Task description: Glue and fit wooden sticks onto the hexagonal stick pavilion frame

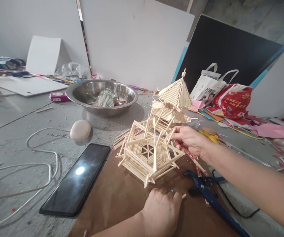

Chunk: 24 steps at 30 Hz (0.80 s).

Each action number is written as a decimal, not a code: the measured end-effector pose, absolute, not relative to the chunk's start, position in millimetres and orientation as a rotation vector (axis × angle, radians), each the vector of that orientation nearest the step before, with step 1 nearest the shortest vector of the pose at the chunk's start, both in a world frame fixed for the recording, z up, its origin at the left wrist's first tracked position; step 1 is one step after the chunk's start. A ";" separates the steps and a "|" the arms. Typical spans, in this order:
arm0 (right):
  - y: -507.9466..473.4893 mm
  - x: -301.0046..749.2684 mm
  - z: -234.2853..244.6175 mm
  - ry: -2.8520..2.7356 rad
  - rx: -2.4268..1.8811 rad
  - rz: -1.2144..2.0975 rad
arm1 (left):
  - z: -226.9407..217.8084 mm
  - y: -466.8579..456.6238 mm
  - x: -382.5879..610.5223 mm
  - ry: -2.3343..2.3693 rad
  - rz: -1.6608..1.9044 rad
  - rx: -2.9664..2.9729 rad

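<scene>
A hexagonal frame of thin wooden sticks (137,168), with a spoked floor and raised struts, stands on a brown sheet (99,200). My right hand (188,140) reaches to its right side, thumb and fingers pinched on a short wooden stick (171,134) there. Nearer to me, my left hand (161,210) rests on the sheet with curled fingers. A pale stick end (184,196) pokes out beside its thumb; the rest is hidden. Behind the frame rises a tiered stick tower with a pointed roof (176,92). Blue-handled cutters (211,197) lie beneath my right forearm.
A black phone (76,181) lies left of the sheet, beside a white rounded object (80,130) and a looping cable (50,164). Further back are a steel basin (102,110) with wrapped bundles, a purple box (58,96) and a red bag (232,100).
</scene>
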State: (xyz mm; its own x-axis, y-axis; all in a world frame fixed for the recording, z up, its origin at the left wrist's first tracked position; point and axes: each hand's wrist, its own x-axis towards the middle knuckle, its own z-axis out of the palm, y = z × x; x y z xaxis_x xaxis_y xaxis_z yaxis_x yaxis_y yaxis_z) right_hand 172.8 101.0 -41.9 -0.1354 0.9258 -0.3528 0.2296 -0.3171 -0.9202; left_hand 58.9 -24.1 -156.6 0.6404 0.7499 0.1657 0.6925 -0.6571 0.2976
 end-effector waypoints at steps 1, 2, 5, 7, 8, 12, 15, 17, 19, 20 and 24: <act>101.3 173.1 -42.0 -1.311 -1.532 1.498 | -156.6 -24.3 58.9 1.187 0.410 2.648; 101.5 173.3 -42.1 -1.308 -1.527 1.499 | -156.4 -24.4 58.7 1.192 0.418 2.642; 101.6 174.0 -41.8 -1.298 -1.518 1.510 | -154.8 -24.6 57.9 1.191 0.451 2.635; 100.6 174.3 -41.0 -1.297 -1.521 1.520 | -153.8 -24.7 57.6 1.182 0.465 2.642; 99.8 174.4 -40.6 -1.299 -1.527 1.523 | -153.6 -24.7 57.5 1.178 0.466 2.646; 96.6 173.7 -39.1 -1.311 -1.556 1.520 | -154.0 -25.0 58.2 1.198 0.440 2.644; 95.9 173.3 -37.9 -1.322 -1.554 1.502 | -154.1 -24.8 58.4 1.201 0.422 2.641; 95.3 174.7 -36.7 -1.329 -1.537 1.462 | -153.8 -24.1 58.3 1.192 0.405 2.637; 92.6 178.2 -35.7 -1.328 -1.504 1.401 | -153.0 -23.1 58.0 1.197 0.382 2.626; 89.7 180.9 -35.6 -1.335 -1.478 1.358 | -152.6 -22.6 57.9 1.196 0.374 2.623; 68.0 193.7 -39.6 -1.704 -1.351 0.836 | -151.6 -22.4 57.5 1.169 0.344 2.624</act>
State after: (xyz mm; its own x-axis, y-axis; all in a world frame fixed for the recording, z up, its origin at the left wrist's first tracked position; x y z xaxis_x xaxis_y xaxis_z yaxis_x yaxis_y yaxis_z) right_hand 193.7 68.0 -39.6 -0.1207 0.9764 0.1793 0.4558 0.2149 -0.8637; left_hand 57.5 -22.4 -151.6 0.6505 0.7511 0.1128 0.6925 -0.6476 0.3180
